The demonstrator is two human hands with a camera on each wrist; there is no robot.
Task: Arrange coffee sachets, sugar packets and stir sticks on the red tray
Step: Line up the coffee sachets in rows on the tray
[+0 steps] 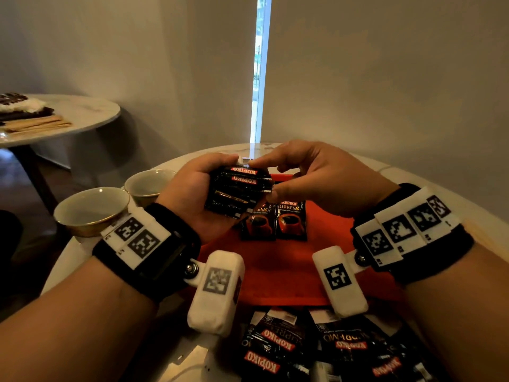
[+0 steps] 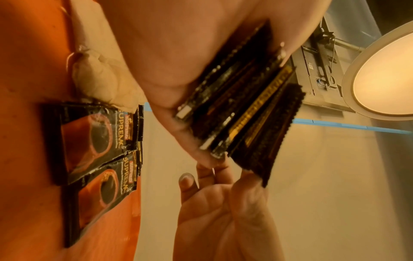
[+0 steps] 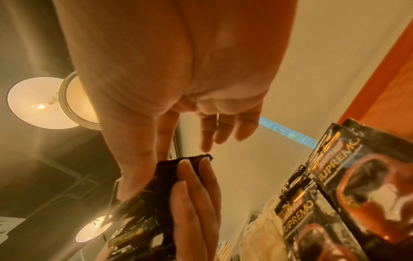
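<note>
Loose coffee sachets lie nearest, on desk edge. Left hand grip is clamped on sachet stack; right hand thumb & finger pinch its top sachet. Below, 2 sachets lie side by side on red tray. 2 cups stand left.

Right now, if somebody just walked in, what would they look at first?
Probably the two hands in the middle: the left hand grips a stack of black coffee packets, and the right hand pinches its edge. Under them, two packets lie side by side on the red tray. Two cups stand at the left.
</note>
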